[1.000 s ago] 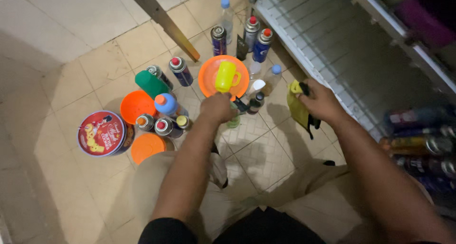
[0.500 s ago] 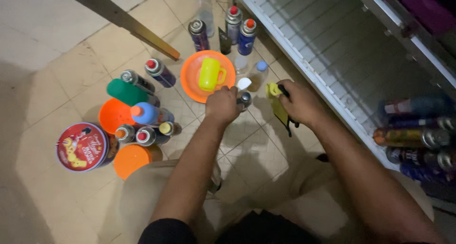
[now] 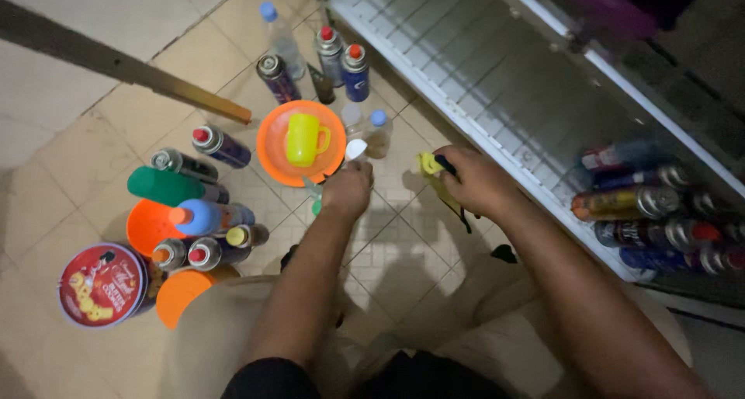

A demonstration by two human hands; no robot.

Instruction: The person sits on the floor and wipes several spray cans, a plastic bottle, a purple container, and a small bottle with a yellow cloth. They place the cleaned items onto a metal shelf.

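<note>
Left hand closes its fingers over a small green-capped bottle just below the orange plate; right hand, right of the plate, pinches a yellow cloth

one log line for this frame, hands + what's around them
left hand: closed on small item, unclear | right hand: grips yellow cloth | nearby: orange plate with yellow mug, spray cans on tiled floor

Mug on plate, plate on floor. Two small bottles just right of plate. Three spray cans behind plate. Round tin far left. Wire shelf right; cans lying under it.
</note>
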